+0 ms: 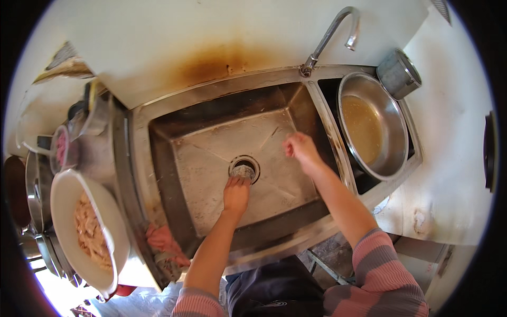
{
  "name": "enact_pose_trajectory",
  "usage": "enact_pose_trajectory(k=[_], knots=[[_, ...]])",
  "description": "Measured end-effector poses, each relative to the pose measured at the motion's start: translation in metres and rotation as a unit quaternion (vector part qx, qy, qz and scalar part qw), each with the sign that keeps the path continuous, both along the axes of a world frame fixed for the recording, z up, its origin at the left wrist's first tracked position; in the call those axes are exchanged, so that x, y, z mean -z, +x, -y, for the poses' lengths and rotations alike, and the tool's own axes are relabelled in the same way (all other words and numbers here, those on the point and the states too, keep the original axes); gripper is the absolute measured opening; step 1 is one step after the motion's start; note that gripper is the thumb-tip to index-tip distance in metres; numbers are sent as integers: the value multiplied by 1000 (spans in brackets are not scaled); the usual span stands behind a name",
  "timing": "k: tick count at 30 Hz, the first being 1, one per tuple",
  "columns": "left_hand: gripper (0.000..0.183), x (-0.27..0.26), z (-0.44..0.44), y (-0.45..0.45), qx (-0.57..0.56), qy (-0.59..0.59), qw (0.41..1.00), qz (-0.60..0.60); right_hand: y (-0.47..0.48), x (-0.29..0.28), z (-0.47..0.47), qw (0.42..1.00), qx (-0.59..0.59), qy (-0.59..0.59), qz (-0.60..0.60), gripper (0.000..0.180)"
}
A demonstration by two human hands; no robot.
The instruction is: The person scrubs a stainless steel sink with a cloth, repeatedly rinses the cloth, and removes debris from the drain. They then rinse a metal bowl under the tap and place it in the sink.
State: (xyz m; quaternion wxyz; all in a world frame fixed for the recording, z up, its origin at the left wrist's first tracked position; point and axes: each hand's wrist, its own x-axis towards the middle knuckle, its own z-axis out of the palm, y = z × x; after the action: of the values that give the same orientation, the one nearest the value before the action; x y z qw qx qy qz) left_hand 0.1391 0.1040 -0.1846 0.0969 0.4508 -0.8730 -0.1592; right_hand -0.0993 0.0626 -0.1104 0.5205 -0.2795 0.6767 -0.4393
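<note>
My left hand (237,197) is at the drain hole (257,165) of a stainless steel sink basin (214,158). Its fingers grip the near edge of a mesh sink strainer (243,170), which is tilted over the opening; the fingertips are partly hidden. Above the right side of the basin floor hovers my right hand (303,150), fingers curled in, with nothing visible in them. Bits of food residue (275,131) lie scattered across the basin floor.
Right of the basin, a steel bowl (396,134) holds cloudy liquid, beside a metal pot (396,75). A gooseneck faucet (332,31) rises behind. On the left stand a white tub (63,194) of raw-looking meat and a pink cloth (166,241) at the sink's edge.
</note>
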Motion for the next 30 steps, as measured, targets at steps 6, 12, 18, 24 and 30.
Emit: enact_pose_trajectory(k=[6,12,18,24,30], knots=[[64,57,5,-16,21,194,971,141,-86,-25,97,964,84,-47,249,36],[66,59,3,-20,0,249,952,180,-100,-25,148,855,74,-150,491,32],[61,71,9,-28,-7,230,956,181,-100,-17,168,895,135,-128,406,23],[49,27,17,-24,-192,308,931,-32,-89,-12,192,973,157,36,-166,22],[36,-39,54,-28,-280,516,739,-331,-72,-16,155,983,53,51,-166,23]])
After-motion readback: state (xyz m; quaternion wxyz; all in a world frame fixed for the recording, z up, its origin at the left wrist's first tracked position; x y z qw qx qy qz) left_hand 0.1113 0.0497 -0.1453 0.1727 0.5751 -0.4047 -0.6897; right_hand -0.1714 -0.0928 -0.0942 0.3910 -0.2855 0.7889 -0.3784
